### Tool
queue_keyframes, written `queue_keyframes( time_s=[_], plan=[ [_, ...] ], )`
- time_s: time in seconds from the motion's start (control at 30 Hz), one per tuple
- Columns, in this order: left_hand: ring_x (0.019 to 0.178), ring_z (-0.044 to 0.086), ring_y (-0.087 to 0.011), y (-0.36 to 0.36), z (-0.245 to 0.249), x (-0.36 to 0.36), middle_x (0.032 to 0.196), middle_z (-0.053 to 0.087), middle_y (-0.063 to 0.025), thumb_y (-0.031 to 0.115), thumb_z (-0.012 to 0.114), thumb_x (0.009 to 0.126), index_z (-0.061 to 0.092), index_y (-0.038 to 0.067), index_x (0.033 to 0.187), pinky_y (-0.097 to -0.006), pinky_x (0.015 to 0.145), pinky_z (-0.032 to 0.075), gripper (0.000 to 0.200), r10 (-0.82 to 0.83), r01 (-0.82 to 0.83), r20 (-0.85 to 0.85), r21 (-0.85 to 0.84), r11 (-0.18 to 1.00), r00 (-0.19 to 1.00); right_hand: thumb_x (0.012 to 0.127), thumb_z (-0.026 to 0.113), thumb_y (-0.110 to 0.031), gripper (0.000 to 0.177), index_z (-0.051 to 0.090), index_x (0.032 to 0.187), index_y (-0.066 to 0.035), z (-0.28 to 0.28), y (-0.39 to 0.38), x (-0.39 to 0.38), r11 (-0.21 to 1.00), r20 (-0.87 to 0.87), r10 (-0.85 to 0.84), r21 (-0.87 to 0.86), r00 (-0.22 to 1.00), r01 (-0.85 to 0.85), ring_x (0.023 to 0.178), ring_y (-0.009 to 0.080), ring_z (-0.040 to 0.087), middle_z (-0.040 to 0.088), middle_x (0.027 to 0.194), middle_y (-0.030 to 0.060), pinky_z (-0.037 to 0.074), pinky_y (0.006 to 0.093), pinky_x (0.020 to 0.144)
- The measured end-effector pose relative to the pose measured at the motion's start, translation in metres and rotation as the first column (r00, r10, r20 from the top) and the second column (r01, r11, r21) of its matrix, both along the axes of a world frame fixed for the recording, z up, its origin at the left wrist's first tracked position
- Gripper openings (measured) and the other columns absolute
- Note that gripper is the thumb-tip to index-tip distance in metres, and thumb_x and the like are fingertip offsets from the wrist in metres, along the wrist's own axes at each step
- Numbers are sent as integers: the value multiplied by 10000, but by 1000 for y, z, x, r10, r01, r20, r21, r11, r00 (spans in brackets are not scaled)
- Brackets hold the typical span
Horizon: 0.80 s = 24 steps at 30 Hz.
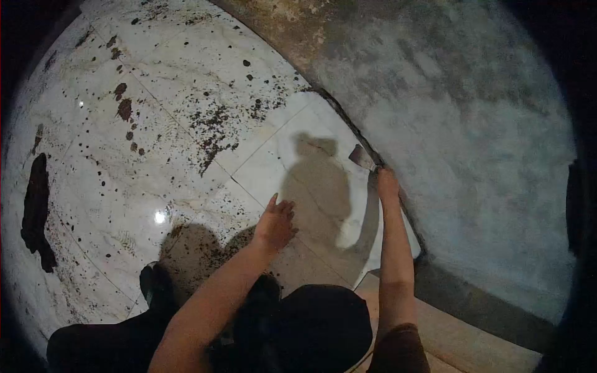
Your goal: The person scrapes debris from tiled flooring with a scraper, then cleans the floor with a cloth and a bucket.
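My right hand is closed around the handle of a scraper with a broad flat blade. The blade points up and left, over the marble-patterned tile floor close to where the floor meets the wall. Its handle is mostly hidden in my fist. My left hand hangs over the tiles with its fingers apart and holds nothing. Dark crumbs of dirt lie scattered on the tiles ahead and to the left of my left hand.
A grey plastered wall rises on the right, with a dark gap along its foot. A long dark clump lies at far left. My shoe and knees are at the bottom. A pale ledge lies lower right.
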<state>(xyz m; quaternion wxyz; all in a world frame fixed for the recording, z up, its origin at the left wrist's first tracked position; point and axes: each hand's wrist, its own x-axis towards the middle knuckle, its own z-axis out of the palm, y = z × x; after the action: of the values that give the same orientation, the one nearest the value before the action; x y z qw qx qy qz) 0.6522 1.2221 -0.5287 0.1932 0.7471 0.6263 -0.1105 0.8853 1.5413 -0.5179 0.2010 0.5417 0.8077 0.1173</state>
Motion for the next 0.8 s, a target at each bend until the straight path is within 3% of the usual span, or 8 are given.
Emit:
queue_keyframes(
  time_s=[0.07, 0.17, 0.23, 0.4, 0.5, 0.63, 0.7, 0.8],
  plan=[
    [1404, 208, -139, 1, -3, 2, 1518, 264, -19, 490, 284, 982, 355, 118, 1425, -424, 1170, 58, 584, 15, -15, 23, -22, 1000, 1000, 905, 444, -132, 228, 629, 1010, -50, 2, -6, -23, 997, -18, 73, 31, 997, -72, 995, 337, 612, 616, 1081, 167, 513, 462, 811],
    [1425, 137, -149, 3, -8, 5, 1554, 144, 36, 504, 189, 991, 227, 209, 1480, -423, 1174, 30, 573, -181, 193, -436, -18, 981, 881, 887, 454, -105, 221, 635, 998, -44, -12, 4, -38, 982, -77, 182, 63, 980, -177, 1022, 346, 597, 620, 1077, 162, 508, 459, 819],
    [1401, 217, -152, 2, 4, -2, 1503, 298, -10, 488, 275, 983, 365, 108, 1419, -439, 1170, 31, 585, 45, -44, 43, -16, 999, 998, 866, 496, -105, 206, 647, 993, -44, -19, 8, -52, 975, -124, 220, 61, 967, -214, 1061, 336, 585, 609, 1120, 152, 515, 452, 830],
    [1403, 212, -161, 2, -2, -2, 1503, 296, -7, 488, 276, 982, 377, 105, 1412, -435, 1170, 35, 584, 13, -13, 23, -20, 1000, 1000, 854, 513, -100, 229, 669, 1016, -53, -30, -11, -181, 998, -205, 52, 55, 977, -41, 1041, 279, 606, 635, 1098, 130, 520, 430, 793],
    [1400, 217, -162, 2, 2, 3, 1504, 292, -4, 498, 290, 979, 373, 109, 1415, -429, 1170, 48, 590, 24, -24, 20, -3, 1000, 1000, 867, 515, -94, 200, 687, 966, -65, -18, -34, -253, 887, -196, 444, 236, 875, -397, 967, 276, 639, 663, 1021, 128, 523, 406, 697],
    [1387, 244, -171, -1, -8, 0, 1491, 311, -4, 498, 345, 968, 374, 98, 1411, -408, 1169, 83, 597, 137, -138, 180, -5, 990, 974, 853, 516, -117, 143, 635, 877, -40, -27, -13, -181, 963, -309, 250, 181, 918, -201, 806, 288, 637, 646, 854, 122, 495, 438, 679],
    [1381, 255, -177, 3, 0, -3, 1488, 318, -6, 458, 377, 970, 408, 88, 1390, -399, 1167, 115, 561, 203, -196, 168, -54, 979, 965, 848, 515, -108, 210, 622, 1001, -13, 13, -33, -116, 982, -178, 97, 176, 979, -65, 930, 383, 604, 626, 974, 196, 481, 461, 783],
    [1399, 213, -176, -1, -4, -4, 1509, 289, -1, 341, 415, 978, 497, 99, 1341, -424, 1154, 132, 443, 181, -169, 274, -66, 983, 945, 874, 521, -130, 251, 622, 1097, -70, 30, -46, 18, 992, -75, 66, 112, 995, -58, 1013, 357, 577, 605, 1078, 161, 482, 458, 824]
  ],
)
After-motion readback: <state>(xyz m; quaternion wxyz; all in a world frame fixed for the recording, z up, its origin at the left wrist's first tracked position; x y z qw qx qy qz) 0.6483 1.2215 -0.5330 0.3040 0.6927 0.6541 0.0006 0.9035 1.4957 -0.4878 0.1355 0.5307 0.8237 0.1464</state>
